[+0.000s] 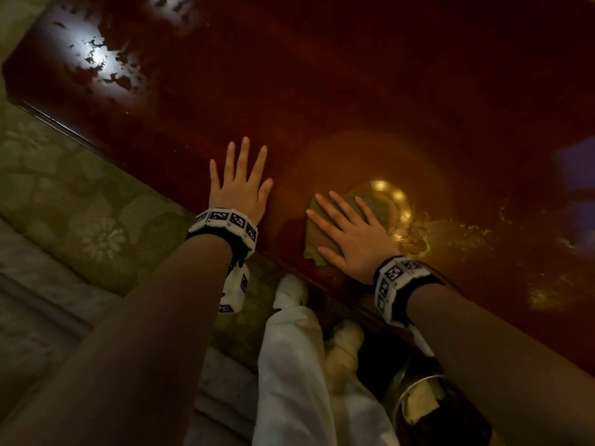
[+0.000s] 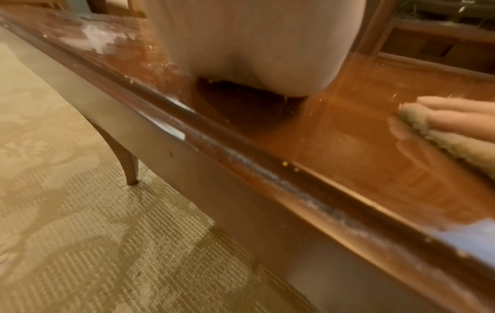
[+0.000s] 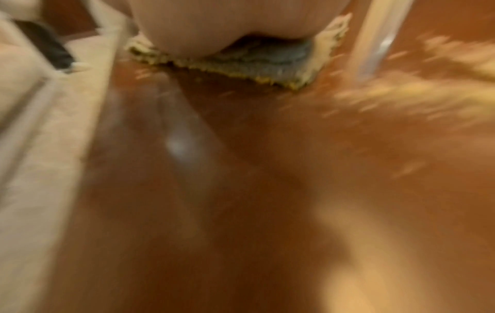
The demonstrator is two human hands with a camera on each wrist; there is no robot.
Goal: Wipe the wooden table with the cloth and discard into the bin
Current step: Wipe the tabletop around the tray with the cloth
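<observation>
The right hand (image 1: 351, 235), fingers straight, presses the small olive-yellow cloth (image 1: 317, 239) near the glossy reddish-brown wooden bench's (image 1: 322, 91) near edge. The left hand (image 1: 240, 188) rests flat, holding nothing. Yellow crumbs (image 1: 450, 233) remain; binning seems undone.

Left hand (image 1: 239, 188), right hand (image 1: 349, 235): both flat, fingers spread.

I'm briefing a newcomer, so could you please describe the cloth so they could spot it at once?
Start at the glossy reddish-brown wooden table and follow its near edge. Under the flat right hand lies the small olive-green square cloth. It is the only fabric on the tabletop, with loose yellowish crumbs scattered just right of it.
</observation>
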